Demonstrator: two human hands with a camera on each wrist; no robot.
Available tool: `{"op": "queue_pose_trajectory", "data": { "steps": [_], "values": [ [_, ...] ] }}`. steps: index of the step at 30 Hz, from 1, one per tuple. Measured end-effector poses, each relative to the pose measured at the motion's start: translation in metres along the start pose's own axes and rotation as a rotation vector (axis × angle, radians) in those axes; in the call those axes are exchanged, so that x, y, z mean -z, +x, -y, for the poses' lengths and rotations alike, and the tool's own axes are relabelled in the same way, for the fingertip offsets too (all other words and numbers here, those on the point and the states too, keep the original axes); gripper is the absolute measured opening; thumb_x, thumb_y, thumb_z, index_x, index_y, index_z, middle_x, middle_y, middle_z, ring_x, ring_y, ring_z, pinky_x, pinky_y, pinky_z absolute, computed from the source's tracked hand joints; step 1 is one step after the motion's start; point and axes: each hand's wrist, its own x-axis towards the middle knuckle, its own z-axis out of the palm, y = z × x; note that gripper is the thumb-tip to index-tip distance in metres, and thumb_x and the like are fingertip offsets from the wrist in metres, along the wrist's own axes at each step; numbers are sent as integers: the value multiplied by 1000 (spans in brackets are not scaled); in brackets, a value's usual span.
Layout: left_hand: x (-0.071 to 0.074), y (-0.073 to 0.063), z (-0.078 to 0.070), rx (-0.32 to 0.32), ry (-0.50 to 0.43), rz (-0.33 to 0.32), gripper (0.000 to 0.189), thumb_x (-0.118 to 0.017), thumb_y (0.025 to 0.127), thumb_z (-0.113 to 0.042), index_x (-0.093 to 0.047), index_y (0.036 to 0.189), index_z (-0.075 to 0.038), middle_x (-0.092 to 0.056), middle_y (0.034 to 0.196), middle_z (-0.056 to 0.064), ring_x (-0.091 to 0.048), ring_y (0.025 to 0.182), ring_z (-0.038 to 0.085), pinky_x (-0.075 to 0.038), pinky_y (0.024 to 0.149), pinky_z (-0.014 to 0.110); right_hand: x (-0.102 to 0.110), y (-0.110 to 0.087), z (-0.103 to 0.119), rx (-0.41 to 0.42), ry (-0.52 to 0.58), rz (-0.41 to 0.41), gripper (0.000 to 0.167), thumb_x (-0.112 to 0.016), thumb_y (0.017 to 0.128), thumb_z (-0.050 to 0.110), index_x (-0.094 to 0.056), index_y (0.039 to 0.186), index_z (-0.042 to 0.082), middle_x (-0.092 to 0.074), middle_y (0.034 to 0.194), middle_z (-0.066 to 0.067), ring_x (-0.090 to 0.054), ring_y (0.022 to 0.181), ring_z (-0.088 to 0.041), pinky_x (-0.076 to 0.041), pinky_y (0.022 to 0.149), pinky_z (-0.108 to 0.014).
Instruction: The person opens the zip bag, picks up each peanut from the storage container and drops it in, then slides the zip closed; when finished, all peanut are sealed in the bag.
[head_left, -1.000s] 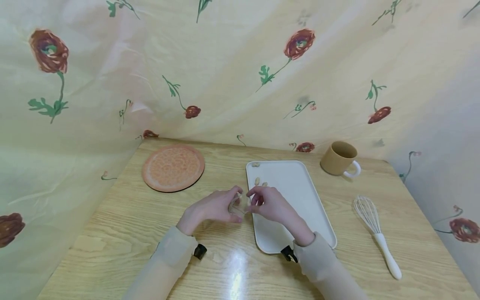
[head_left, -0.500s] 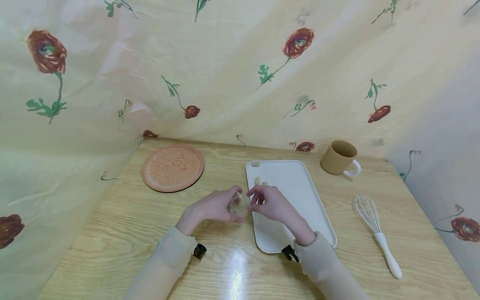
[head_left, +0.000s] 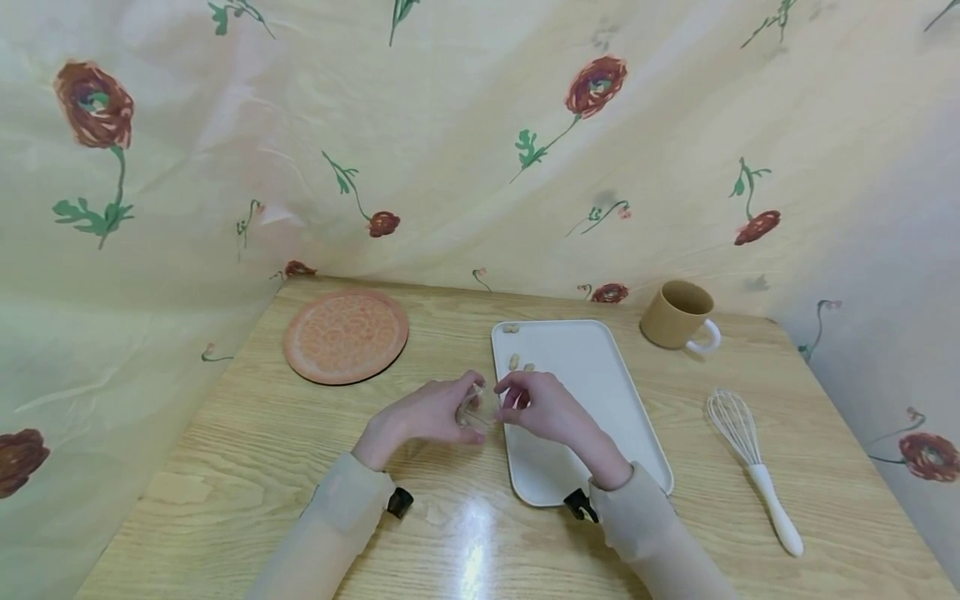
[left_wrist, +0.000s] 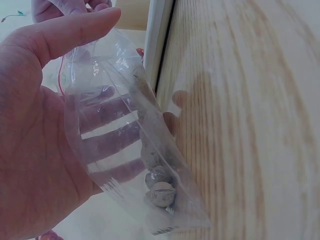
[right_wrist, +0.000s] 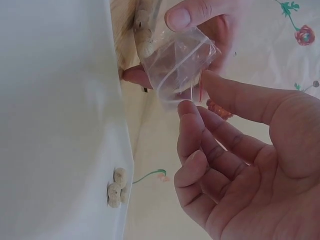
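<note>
A clear zip bag (left_wrist: 142, 130) with a red line along its mouth hangs in my left hand (head_left: 431, 412). In the left wrist view its fingers lie behind the film and the thumb reaches over the top. Several peanuts (left_wrist: 162, 194) sit along the bottom side of the bag. My right hand (head_left: 547, 408), above the left edge of the white tray (head_left: 577, 375), has its thumb and index finger curled at the bag's mouth, pinching the edge. A few unshelled peanuts (head_left: 513, 362) lie on the tray near its left rim.
A round orange-patterned mat (head_left: 347, 337) lies at the back left of the wooden table (head_left: 247, 500). At the back right stands a tan mug (head_left: 667, 321) with a white handle. A white whisk (head_left: 767, 492) lies right of the tray. Floral cloth (head_left: 450, 125) hangs behind.
Both hands stay almost where they were. The clear film between the fingertips has shifted slightly at the bag's mouth. The tray and its peanuts have not moved.
</note>
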Motion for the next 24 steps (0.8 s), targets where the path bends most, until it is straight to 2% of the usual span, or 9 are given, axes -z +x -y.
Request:
{"op": "queue_pose_trajectory", "data": {
  "steps": [13,18,24],
  "values": [
    [0,1,1,34,21,7,72,-79,84,-42,-42,139,-15,-64,118,0,-61,101,18,-47,89,37,37,1,-9,-102,-50,-96,30,-79,84,7,-67,111,-1,-65,87,-7,-58,76,-23,-46,64,-33],
    [0,1,0,34,9,11,71,-78,84,-41,-42,140,-15,-63,118,0,-60,100,18,-47,89,36,48,10,-19,-131,-121,-113,35,-79,84,7,-65,114,-4,-66,93,-14,-58,76,-24,-46,66,-33],
    [0,1,1,26,-1,14,71,-78,85,-40,-42,140,-15,-63,118,0,-61,100,18,-47,89,36,50,25,-30,-159,-183,-102,38,-79,84,12,-64,114,-5,-66,97,-18,-59,79,-26,-48,70,-38]
  ]
}}
